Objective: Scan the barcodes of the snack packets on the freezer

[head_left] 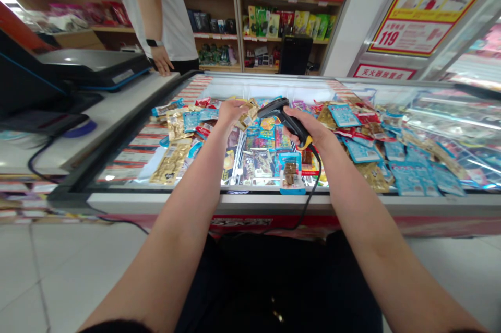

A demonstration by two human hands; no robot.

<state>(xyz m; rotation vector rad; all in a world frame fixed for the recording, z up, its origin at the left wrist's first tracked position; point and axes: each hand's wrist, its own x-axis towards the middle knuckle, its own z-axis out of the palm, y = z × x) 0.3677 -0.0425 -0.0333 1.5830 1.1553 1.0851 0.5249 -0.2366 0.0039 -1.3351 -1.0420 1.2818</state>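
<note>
My left hand [230, 112] is closed on a small gold snack packet [247, 116], lifted above the glass lid of a chest freezer [274, 200]. My right hand [309, 127] grips a black barcode scanner [282, 115] with a yellow trim; its head points left at the packet, almost touching it. The scanner's black cable [313, 187] drops over the freezer's front edge. Several blue, gold and red snack packets [364, 140] lie spread on the glass beneath both hands.
Another person in a white shirt [164, 4] stands at the back left, a hand [162, 64] resting by the white counter [117, 108]. A black till machine [70, 69] sits on that counter. Shelves of goods [285, 20] line the back wall. A poster [430, 4] hangs at right.
</note>
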